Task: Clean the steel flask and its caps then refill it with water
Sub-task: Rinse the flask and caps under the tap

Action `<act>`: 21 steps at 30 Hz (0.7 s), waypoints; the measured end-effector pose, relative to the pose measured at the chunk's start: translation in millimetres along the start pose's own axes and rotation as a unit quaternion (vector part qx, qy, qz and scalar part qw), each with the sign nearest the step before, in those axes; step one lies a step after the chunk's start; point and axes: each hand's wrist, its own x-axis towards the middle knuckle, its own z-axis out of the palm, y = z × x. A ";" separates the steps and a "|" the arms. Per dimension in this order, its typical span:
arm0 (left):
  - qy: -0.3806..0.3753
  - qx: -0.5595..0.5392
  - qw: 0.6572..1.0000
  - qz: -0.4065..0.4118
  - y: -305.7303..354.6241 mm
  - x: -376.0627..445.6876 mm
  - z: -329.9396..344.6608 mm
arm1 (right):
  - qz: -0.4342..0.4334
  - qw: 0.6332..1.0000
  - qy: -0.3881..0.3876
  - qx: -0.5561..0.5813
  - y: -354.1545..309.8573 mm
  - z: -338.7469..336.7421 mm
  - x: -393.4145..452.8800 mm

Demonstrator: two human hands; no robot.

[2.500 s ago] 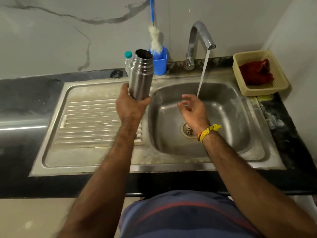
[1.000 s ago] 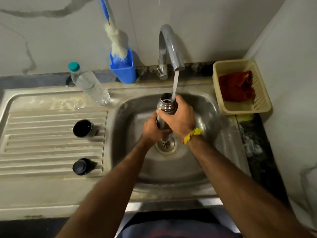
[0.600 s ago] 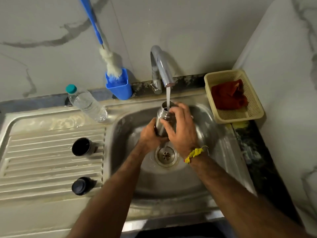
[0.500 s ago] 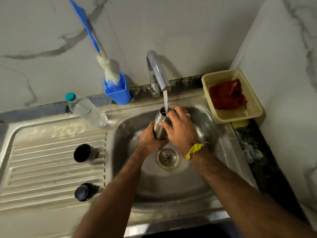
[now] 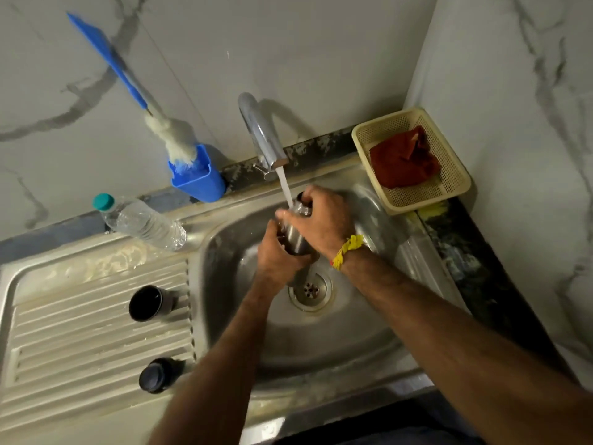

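- The steel flask [image 5: 296, 240] is held upright over the sink bowl [image 5: 353, 332], just above the drain [image 5: 309, 289], with its open mouth at the top.
- The left hand [image 5: 276, 252] grips the lower body of the flask, fingers curled around it.
- The right hand [image 5: 321, 216] holds the upper part near the mouth; its fingers are wrapped around the neck and the thumb lies across the front.
- Water [image 5: 285, 187] runs from the tap [image 5: 263, 136] and falls at the mouth of the flask, close to the right thumb. How much water is inside the flask I cannot tell.
- On the ribbed draining board [image 5: 80, 332], left of the bowl, stands a dark cup-shaped cap [image 5: 149, 303] with its opening up; it looks empty, though the inside is dark.
- Nearer to the front edge lies a second, smaller dark cap [image 5: 157, 375], well apart from the flask.
- A clear plastic bottle [image 5: 144, 223] with a teal lid lies tilted at the back of the board; whether it holds water is not clear.
- A blue holder [image 5: 199, 181] stands against the wall and holds a bottle brush [image 5: 173, 136] with a white head and blue handle.
- A cream basket [image 5: 449, 175] in the right corner contains a red cloth [image 5: 401, 162].
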 end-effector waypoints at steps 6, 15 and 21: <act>-0.025 -0.051 0.998 0.035 -2.3 -1.8 0.8 | -0.029 0.999 -0.042 0.013 -17.9 -1.0 -6.0; -0.021 -0.029 0.999 0.016 4.2 4.3 -4.0 | 0.020 0.999 0.009 0.038 -11.9 6.6 -7.1; -0.057 -0.092 0.993 0.056 7.9 -2.3 -10.4 | -0.045 0.995 -0.084 0.022 -11.6 7.3 -15.0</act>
